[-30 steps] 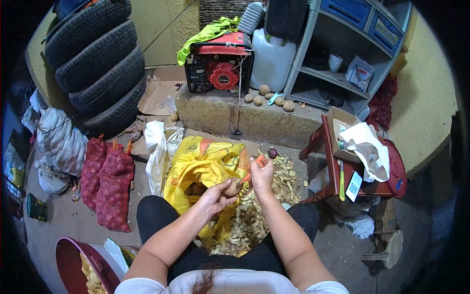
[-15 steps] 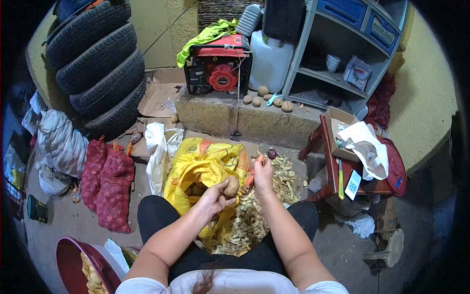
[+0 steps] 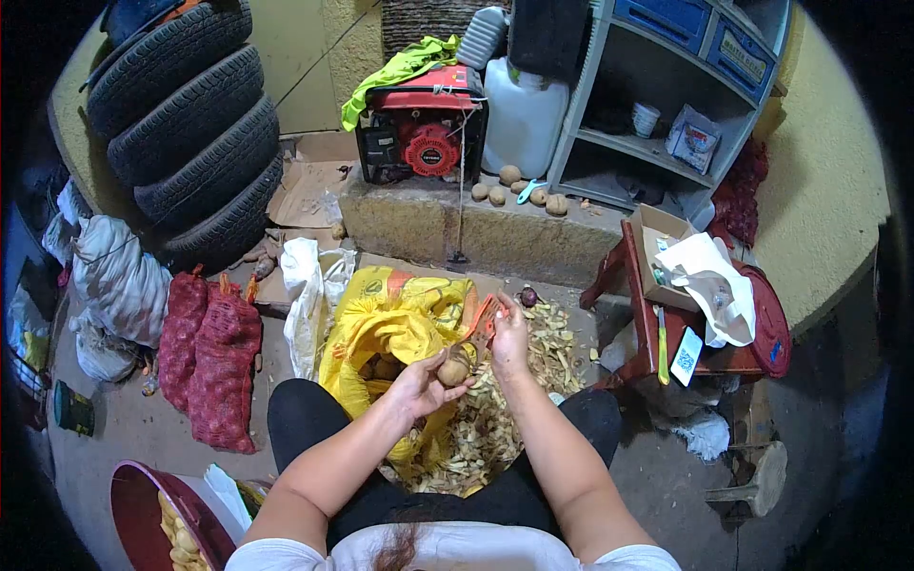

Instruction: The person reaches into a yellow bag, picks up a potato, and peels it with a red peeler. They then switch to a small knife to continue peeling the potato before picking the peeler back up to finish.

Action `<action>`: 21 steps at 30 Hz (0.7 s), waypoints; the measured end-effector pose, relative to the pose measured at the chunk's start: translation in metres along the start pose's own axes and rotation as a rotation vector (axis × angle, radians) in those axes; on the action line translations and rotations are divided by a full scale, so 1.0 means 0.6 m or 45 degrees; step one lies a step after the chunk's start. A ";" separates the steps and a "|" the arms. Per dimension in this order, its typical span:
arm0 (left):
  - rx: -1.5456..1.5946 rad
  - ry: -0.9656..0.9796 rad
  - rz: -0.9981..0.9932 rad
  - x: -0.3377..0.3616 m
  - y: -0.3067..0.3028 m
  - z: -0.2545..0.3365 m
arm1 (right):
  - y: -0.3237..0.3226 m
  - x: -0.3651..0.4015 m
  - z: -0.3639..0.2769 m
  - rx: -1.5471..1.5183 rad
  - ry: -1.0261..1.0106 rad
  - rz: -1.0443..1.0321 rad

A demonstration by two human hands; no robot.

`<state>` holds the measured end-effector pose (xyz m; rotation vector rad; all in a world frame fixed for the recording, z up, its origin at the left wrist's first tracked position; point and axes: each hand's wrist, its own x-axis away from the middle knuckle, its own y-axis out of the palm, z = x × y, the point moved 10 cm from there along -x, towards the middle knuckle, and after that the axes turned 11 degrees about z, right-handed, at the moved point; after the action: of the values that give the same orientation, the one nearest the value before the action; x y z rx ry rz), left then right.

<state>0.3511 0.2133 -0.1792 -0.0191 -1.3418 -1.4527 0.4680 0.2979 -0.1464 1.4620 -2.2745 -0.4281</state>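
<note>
A brown, unpeeled potato (image 3: 449, 372) rests in my left hand (image 3: 425, 385), held between thumb and fingers over the right side of an open yellow sack (image 3: 352, 328). More potatoes (image 3: 383, 366) show inside the sack's mouth. My right hand (image 3: 507, 335) is closed round an orange peeler (image 3: 484, 316), whose head points left, above and to the right of the potato. Whether the peeler touches the potato I cannot tell. Under both hands, between the knees, lies a heap of peelings (image 3: 484, 438).
A maroon tub (image 3: 205, 509) with peeled potatoes is at lower left, red mesh sacks (image 3: 226, 381) above it. To the right stands a red stool (image 3: 624, 357) with a box and knife (image 3: 663, 347). Potatoes (image 3: 556, 205) lie on the ledge by the generator (image 3: 424, 124).
My right hand has turned, and the peeler has tilted to point left toward the potato. My left hand and the potato have shifted slightly down.
</note>
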 end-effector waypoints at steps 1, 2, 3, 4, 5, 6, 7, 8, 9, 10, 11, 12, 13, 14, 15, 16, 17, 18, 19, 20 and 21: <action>-0.006 0.006 0.026 0.001 -0.002 -0.001 | -0.004 0.000 -0.007 0.089 -0.087 0.034; -0.012 0.015 0.051 0.001 -0.004 -0.001 | -0.006 0.000 -0.015 0.178 -0.174 0.065; -0.010 0.016 0.051 -0.003 -0.007 -0.002 | -0.008 -0.002 -0.009 0.179 -0.173 0.063; -0.007 0.017 0.073 -0.009 -0.015 -0.004 | -0.009 -0.005 0.005 0.127 -0.096 0.049; -0.005 0.017 0.094 -0.013 -0.021 -0.006 | -0.012 -0.007 0.020 0.074 -0.018 0.037; -0.006 0.016 0.094 -0.013 -0.020 -0.008 | -0.009 -0.003 0.019 0.074 -0.018 0.038; -0.053 0.071 0.101 -0.013 -0.021 -0.003 | -0.008 0.002 0.015 0.376 -0.108 0.068; -0.100 0.126 0.108 -0.013 -0.022 0.002 | -0.006 0.007 0.010 0.677 -0.198 0.096; -0.100 0.127 0.108 -0.017 -0.026 0.001 | 0.007 0.027 -0.023 0.813 -0.300 0.104; -0.103 0.117 0.071 -0.025 -0.027 -0.002 | 0.005 0.024 -0.019 0.812 -0.300 0.103; -0.106 0.107 0.035 -0.030 -0.027 -0.004 | 0.003 0.020 -0.020 0.816 -0.361 0.114; -0.106 0.109 0.036 -0.027 -0.024 -0.003 | 0.009 0.024 -0.033 0.820 -0.420 0.125; -0.101 0.078 0.062 -0.024 -0.023 -0.006 | 0.011 0.030 -0.048 0.869 -0.491 0.166; -0.095 0.046 0.086 -0.022 -0.023 -0.011 | 0.012 0.037 -0.053 0.868 -0.490 0.166; -0.096 0.046 0.087 -0.026 -0.024 -0.011 | 0.021 0.052 -0.070 0.852 -0.556 0.170; -0.092 0.041 0.119 -0.031 -0.030 -0.013 | 0.027 0.063 -0.082 0.837 -0.622 0.172; -0.087 0.035 0.151 -0.035 -0.036 -0.015 | 0.028 0.066 -0.081 0.838 -0.621 0.173; -0.086 0.033 0.152 -0.033 -0.035 -0.018 | 0.031 0.073 -0.087 0.815 -0.684 0.170; -0.090 0.045 0.130 -0.031 -0.030 -0.019 | 0.033 0.079 -0.094 0.792 -0.748 0.167; -0.094 0.058 0.107 -0.029 -0.025 -0.020 | 0.034 0.080 -0.096 0.792 -0.748 0.167; -0.095 0.057 0.107 -0.029 -0.024 -0.022 | 0.032 0.083 -0.100 0.816 -0.760 0.196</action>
<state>0.3560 0.2123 -0.2049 -0.0898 -1.2354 -1.4238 0.4636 0.2581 -0.0767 1.5595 -3.1924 -0.0803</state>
